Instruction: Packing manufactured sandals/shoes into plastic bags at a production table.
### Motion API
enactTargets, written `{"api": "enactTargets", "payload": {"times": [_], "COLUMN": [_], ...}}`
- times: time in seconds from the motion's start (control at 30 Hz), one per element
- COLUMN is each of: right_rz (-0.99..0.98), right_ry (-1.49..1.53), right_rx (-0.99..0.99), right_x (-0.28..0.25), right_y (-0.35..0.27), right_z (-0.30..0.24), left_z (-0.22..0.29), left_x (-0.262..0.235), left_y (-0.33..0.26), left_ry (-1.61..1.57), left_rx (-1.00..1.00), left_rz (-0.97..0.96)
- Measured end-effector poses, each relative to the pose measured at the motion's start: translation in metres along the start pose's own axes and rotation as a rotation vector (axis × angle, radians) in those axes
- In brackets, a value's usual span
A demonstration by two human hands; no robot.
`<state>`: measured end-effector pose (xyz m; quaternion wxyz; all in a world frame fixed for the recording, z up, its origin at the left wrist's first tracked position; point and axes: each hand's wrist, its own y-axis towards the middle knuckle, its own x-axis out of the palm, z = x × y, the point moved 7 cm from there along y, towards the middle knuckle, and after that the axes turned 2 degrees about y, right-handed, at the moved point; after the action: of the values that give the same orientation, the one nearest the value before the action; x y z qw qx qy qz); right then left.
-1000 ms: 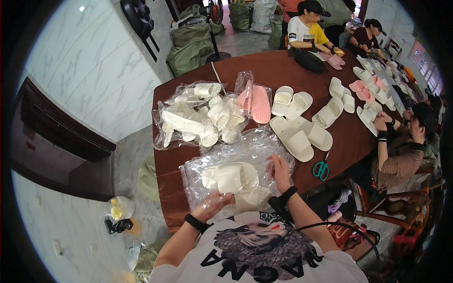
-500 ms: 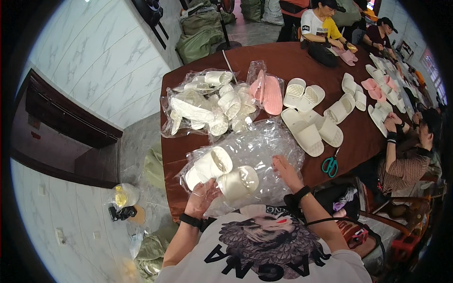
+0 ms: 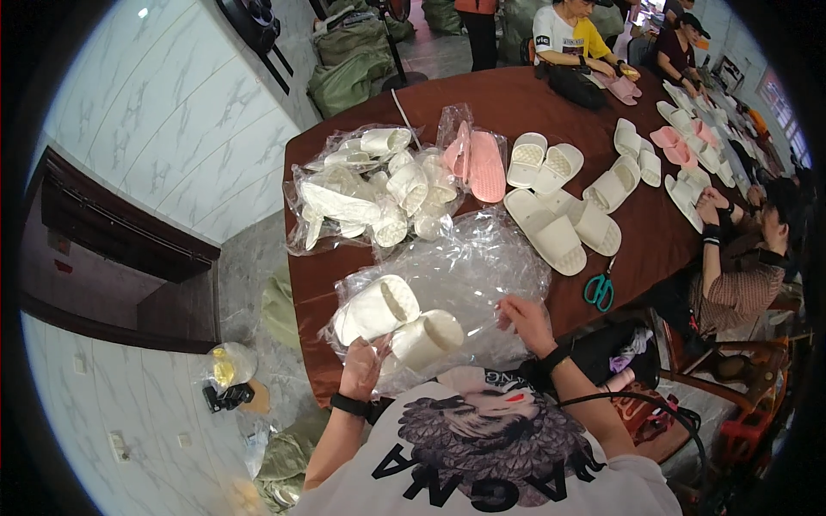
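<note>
Two white slippers, a left-lying one (image 3: 375, 311) and another beside it (image 3: 428, 339), are at the near table edge inside a clear plastic bag (image 3: 469, 267). My left hand (image 3: 365, 365) grips the bag at the slippers' near side, its fingers partly hidden under film and slipper. Over the bag's right part is my right hand (image 3: 527, 322), fingers slightly bent and apart, with nothing visible held. Whether its fingertips touch the film I cannot tell.
Bagged white slippers (image 3: 344, 202) are heaped at the far left, beside pink slippers (image 3: 487, 168). Loose white slippers (image 3: 551, 232) and teal-handled scissors (image 3: 599, 292) lie to the right on the brown-covered table (image 3: 430, 95). Other people (image 3: 744, 267) work along the far and right sides.
My right hand has lowered slightly and its fingers have bent more. The bagged slippers have tilted a little in my left hand. The whole view has shifted slightly.
</note>
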<state>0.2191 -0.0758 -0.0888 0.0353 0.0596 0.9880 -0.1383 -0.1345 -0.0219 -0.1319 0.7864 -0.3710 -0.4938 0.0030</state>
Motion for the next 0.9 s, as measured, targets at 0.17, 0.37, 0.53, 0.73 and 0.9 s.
{"api": "enactTargets", "payload": {"times": [0.17, 0.37, 0.53, 0.73, 0.9], "right_rz": [0.078, 0.296, 0.502, 0.452, 0.53], "right_ry": [0.196, 0.186, 0.408, 0.21, 0.304], "right_rx": [-0.009, -0.224, -0.295, -0.127, -0.099], "right_x": [-0.013, -0.002, -0.023, -0.035, -0.058], "right_y": [0.018, 0.056, 0.043, 0.056, 0.056], "right_z": [-0.003, -0.051, -0.052, -0.013, -0.005], "left_z": [0.003, -0.005, 0.024, 0.022, 0.042], "left_x": [0.111, 0.108, 0.069, 0.05, 0.045], "left_y": [-0.049, -0.055, -0.036, -0.025, -0.029], "left_ry": [1.165, 1.094, 1.046, 0.971, 0.804], "left_rx": [0.143, 0.08, 0.152, 0.138, 0.236], "left_rz": [-0.04, -0.044, 0.118, 0.079, 0.165]}}
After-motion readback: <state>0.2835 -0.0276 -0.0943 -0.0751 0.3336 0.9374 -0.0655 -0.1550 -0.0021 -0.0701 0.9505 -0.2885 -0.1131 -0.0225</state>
